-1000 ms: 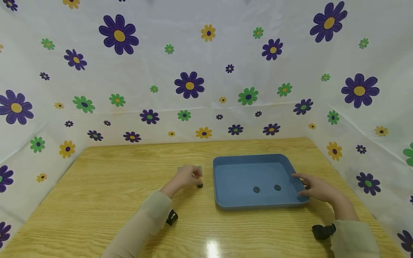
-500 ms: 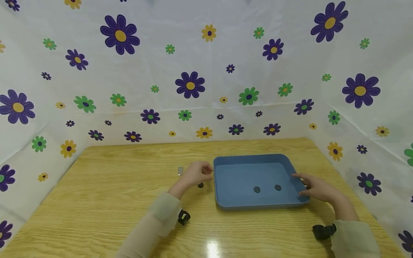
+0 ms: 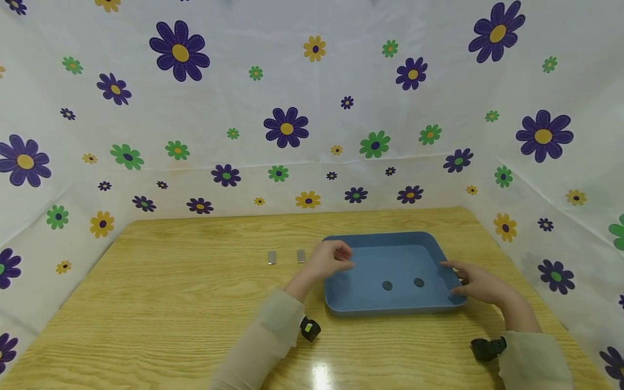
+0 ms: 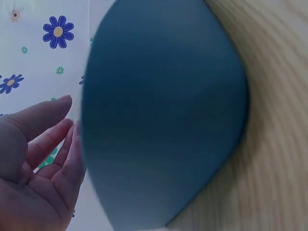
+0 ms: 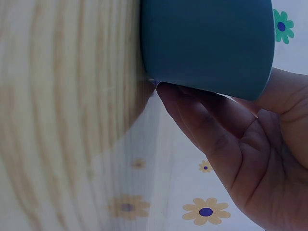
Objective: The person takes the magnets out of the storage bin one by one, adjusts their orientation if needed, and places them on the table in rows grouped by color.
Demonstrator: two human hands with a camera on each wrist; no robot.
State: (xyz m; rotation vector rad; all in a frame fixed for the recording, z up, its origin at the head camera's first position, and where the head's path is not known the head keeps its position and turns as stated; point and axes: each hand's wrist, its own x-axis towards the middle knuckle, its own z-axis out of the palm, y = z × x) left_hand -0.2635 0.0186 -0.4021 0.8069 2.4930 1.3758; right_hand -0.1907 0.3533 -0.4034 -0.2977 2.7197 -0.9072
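Note:
My left hand (image 3: 324, 264) is over the left side of the blue tray (image 3: 390, 313), fingers bent loosely, thumb and fingertips apart. Nothing shows between them. In the left wrist view, the tray wall (image 4: 166, 110) covers part of the fingertips of the left hand (image 4: 41, 159). At the tray's right wall, my right hand (image 3: 482, 283) holds the rim. The right wrist view shows the fingers (image 5: 207, 130) against the outside of the tray (image 5: 207, 43). Two dark discs, a left disc (image 3: 387, 285) and a right disc (image 3: 419, 282), lie flat on the tray floor.
Two small silver rectangular plates, a left plate (image 3: 271, 258) and a right plate (image 3: 300, 256), lie left of the tray on the wooden table (image 3: 170, 292). Flowered white sheeting (image 3: 234, 108) encloses the back and sides. A black band (image 3: 309, 329) is on the left wrist.
My left hand has moved right from beside the plates to over the tray, uncovering the right plate. A disc seen on the table earlier is out of sight near the left wrist. My right hand stays put.

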